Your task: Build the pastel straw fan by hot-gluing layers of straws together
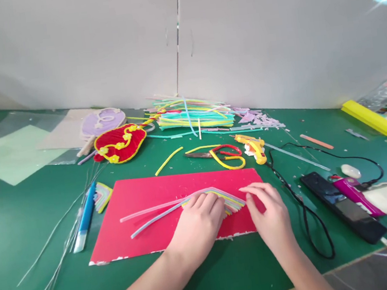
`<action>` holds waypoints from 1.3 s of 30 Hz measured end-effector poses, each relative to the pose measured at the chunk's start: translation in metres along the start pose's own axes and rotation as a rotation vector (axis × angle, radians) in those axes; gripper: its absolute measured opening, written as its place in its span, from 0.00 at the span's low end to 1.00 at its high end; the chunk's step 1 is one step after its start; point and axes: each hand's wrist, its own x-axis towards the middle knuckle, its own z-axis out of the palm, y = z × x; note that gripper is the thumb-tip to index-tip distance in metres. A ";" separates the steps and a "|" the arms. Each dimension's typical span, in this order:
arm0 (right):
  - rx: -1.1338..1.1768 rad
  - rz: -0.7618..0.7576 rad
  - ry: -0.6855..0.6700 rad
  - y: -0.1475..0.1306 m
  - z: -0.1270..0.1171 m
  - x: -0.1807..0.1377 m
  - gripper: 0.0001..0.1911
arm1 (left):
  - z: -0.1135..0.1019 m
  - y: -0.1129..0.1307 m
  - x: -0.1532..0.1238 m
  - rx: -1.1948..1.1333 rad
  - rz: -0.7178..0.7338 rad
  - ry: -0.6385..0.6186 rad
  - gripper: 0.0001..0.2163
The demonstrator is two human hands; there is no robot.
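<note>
On a red board (143,193) lies a chevron-shaped piece of pastel pipe cleaners (234,201), set side by side in pink, yellow, blue and white. My left hand (202,219) presses down on its middle with bent fingers, hiding part of it. Two long loose ends, a pink one (145,210) and a pale blue one (153,221), stretch left from under that hand. At the piece's right end is my right hand (266,206). Its thumb is at the strip tips, and the index finger reaches out just above them with a small gap between.
Behind the board lie scissors (212,153), a yellow glue gun (255,149) and a pipe-cleaner bundle (195,119). Left are a red fan (121,144), a blue craft knife (87,212) and thin wires (61,255). A black phone (342,206) and cable (306,216) lie right.
</note>
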 end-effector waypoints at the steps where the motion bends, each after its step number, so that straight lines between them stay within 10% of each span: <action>1: 0.011 0.010 -0.045 -0.005 0.002 0.002 0.11 | 0.000 -0.002 0.000 0.031 -0.036 -0.009 0.06; 13: 0.076 0.165 -0.770 -0.030 0.014 0.079 0.11 | -0.009 -0.044 0.009 0.226 -0.415 -0.008 0.11; 26: -0.021 -0.147 -0.932 -0.071 0.019 0.090 0.16 | -0.016 -0.036 0.006 0.121 -0.228 0.287 0.14; 34: 0.395 -0.063 -1.150 -0.053 0.016 0.102 0.12 | -0.026 -0.029 0.002 0.034 -0.077 0.492 0.07; 39: 0.636 0.216 -0.979 -0.029 0.001 0.105 0.13 | -0.022 -0.026 -0.006 -0.071 -0.111 0.737 0.14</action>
